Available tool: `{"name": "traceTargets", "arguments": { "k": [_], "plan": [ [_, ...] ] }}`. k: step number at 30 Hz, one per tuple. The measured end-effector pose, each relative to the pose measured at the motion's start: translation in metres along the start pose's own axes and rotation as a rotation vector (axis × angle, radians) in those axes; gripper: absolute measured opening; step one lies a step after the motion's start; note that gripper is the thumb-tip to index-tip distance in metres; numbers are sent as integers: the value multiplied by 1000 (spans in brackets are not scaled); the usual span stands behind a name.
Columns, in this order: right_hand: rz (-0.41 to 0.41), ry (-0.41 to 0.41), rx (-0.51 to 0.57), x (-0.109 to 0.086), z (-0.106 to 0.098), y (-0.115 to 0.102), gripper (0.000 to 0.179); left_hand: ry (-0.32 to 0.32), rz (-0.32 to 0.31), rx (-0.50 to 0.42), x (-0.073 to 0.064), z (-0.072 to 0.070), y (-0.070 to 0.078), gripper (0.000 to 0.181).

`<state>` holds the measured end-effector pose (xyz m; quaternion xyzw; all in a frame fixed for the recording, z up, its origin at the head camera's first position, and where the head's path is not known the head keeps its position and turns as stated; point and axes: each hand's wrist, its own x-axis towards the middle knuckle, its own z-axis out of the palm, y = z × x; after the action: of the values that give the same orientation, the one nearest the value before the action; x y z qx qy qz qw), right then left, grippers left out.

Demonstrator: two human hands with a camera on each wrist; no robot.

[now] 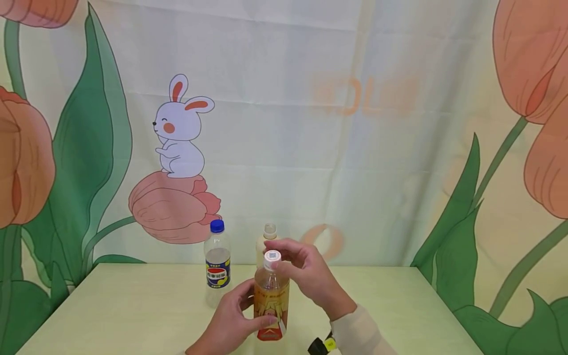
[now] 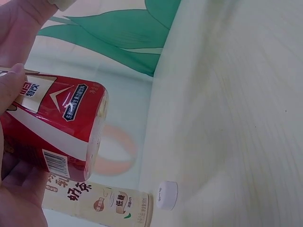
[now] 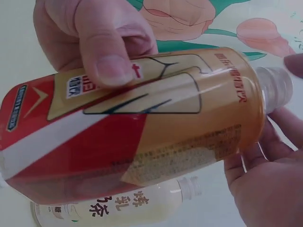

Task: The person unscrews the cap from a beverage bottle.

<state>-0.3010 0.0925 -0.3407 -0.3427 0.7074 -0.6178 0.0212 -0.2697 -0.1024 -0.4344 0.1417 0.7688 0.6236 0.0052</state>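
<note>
Upright in the head view stands a drink bottle point(image 1: 271, 305) with a red and yellow label. My left hand point(image 1: 243, 315) grips its body, thumb across the front of the label. Over its mouth is a white bottle cap point(image 1: 272, 256) with a printed square on top. My right hand point(image 1: 310, 273) pinches this cap between thumb and forefinger. In the right wrist view the clear bottle neck point(image 3: 277, 87) shows bare, and the cap is out of sight. Just behind stands an uncapped milk tea bottle point(image 2: 102, 201), with a loose white cap point(image 2: 167, 195) near its base.
To the left stands an emptied-looking cola bottle point(image 1: 217, 268) with a blue cap. The pale table point(image 1: 133, 301) meets a hanging cloth point(image 1: 284, 123) printed with tulips and a rabbit. A black piece with a yellow label point(image 1: 329, 344) shows under my right sleeve.
</note>
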Motion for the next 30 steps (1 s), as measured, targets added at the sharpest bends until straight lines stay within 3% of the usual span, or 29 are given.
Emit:
{"name": "traceTargets", "arguments": {
  "k": [4,8,11,14,18,21,30],
  "plan": [
    [29,109,-25,1,7,-2,46,-6,-5,-2,0,-1,-1,81],
    [64,214,-68,1,12,-5,37,-15,-6,-10,0,-1,-1,81],
    [36,208,-81,0,10,-6,27,-18,-8,-16,0,-1,-1,81],
    [3,148,-56,0,7,-6,23,-13,-5,-13,1,-1,-1,81],
    [-13,76,-20,-1,4,-4,28,-9,-6,-16,1,0,-3,82],
    [-11,65,-13,-1,4,-3,36,-14,-10,-30,0,1,-5,81],
    [90,274,-153,-1,11,-7,36,-9,-10,-44,3,5,-6,81]
  ]
}}
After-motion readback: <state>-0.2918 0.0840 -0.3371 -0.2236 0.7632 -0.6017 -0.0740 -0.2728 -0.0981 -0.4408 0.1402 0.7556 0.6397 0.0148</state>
